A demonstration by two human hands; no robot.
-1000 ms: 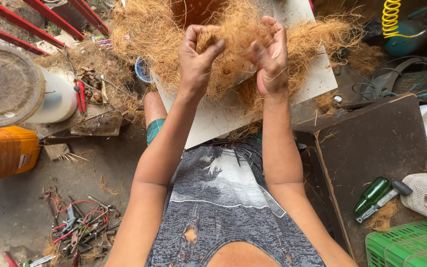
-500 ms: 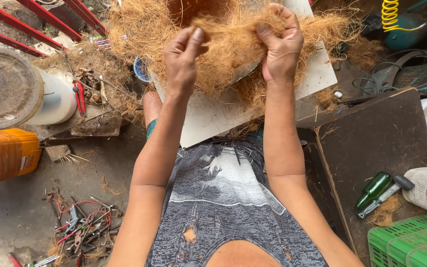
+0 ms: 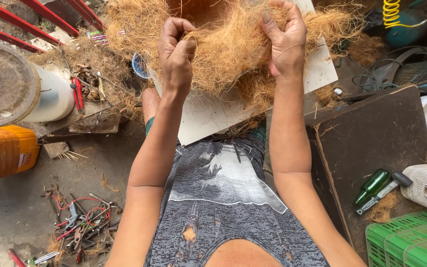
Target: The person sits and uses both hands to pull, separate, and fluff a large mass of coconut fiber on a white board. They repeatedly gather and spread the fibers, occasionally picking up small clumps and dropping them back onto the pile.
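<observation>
The left hand (image 3: 176, 54) and right hand (image 3: 286, 42) each clench a tuft of the coconut fibre mass (image 3: 223, 54), which lies on a pale board (image 3: 208, 116) across the lap. Clutter flanks both arms: a dark board (image 3: 376, 143) right, a white drum (image 3: 21, 94) left. The frame's top edge cuts off the fibre.

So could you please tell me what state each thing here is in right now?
Left hand: closed on fibre.
Right hand: closed on fibre.
Fibre clump: loose, tangled, held over the board.
White board: tilted across the lap.
Green bottle: lying on its side.
Orange can: lying flat.
</observation>
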